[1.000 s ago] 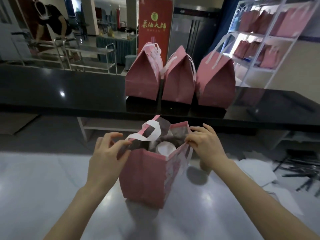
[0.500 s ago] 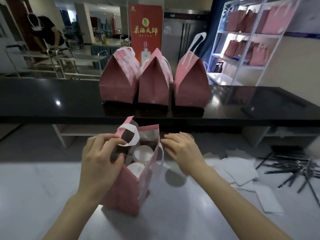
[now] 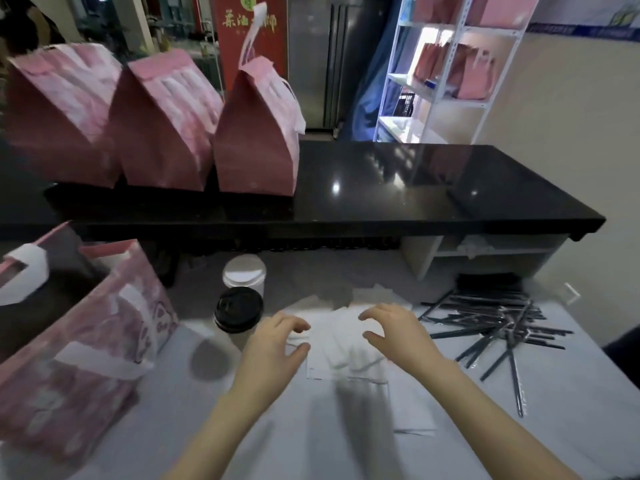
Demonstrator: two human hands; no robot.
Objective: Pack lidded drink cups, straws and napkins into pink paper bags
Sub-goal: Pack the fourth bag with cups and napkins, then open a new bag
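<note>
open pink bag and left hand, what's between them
In the head view, a black-lidded cup stands between the open pink bag and the left hand.

Left: bag [image 3: 86, 341] and black-lidded cup [image 3: 238, 308] block me.
Right: I meet scattered straws [image 3: 502, 327].
Near edge: table [image 3: 294, 445] lets me pass.

Glossy blk counter [image 3: 415, 188], white shelf rack [image 3: 491, 30] rt, beige wall [image 3: 571, 98]

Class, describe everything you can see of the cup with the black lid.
The black-lidded cup stands upright on the pale table, between the open pink bag and the left hand. Its dark lid looks plastic; the pale body below is mostly hidden. A white-lidded cup stands just behind it. No hand holds it.
</note>
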